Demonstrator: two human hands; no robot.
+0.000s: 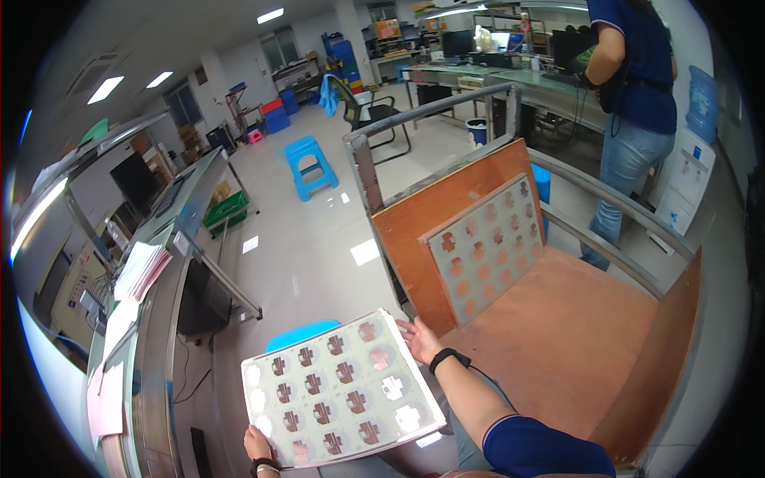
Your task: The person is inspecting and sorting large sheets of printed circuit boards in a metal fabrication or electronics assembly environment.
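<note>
A pale grey-green circuit board panel [327, 390], with rows of shiny cross-shaped copper patches, is tilted in front of me. At its lower left corner my left hand [260, 448] is closed on the edge. My right hand [420, 341] is at the upper right edge, its fingers touching the rim and partly hidden behind it. A stack of similar panels [486, 248] leans against the brown wooden backboard of a metal-framed cart [558, 342], right of the panel I hold.
Beyond my panel shows a blue stool top [301, 334]; another blue stool [309, 167] stands farther off. A workbench [171, 239] with papers [142, 271] runs along the left. A person in a dark blue shirt [644, 88] stands behind the cart, near a water dispenser [687, 171].
</note>
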